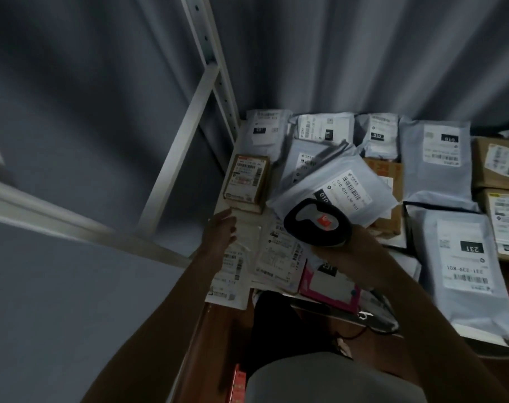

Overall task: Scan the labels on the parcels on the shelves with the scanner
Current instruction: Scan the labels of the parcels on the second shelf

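Scanner [318,222] gripped in right hand [343,257], fingers wrapped round handle below head; red lit window on head facing up toward camera. Nose aimed up and away at tilted grey mailer [334,187], just beyond and partly hidden under scanner head. Label [347,193] of that mailer lying slantwise, long axis running from near-left to far-right, barcode at far end. Right hand nearer to this label than left hand [222,231]. Left hand flat, fingers straight, resting on white labelled parcel [238,257] at left front of shelf [232,301], holding nothing. Small brown box [247,181] just beyond left fingertips, label up. Pink-edged parcel [328,283] under right wrist, near front edge. Further grey mailers in row along back of shelf, labels up; large grey mailer [465,257] well to right, cardboard boxes [497,164] beyond it at right edge. Shelf as sole container: parcels flat or overlapping, mostly label up. Likely step in hand: reading label of tilted mailer; whether beam falls on barcode cannot be told.
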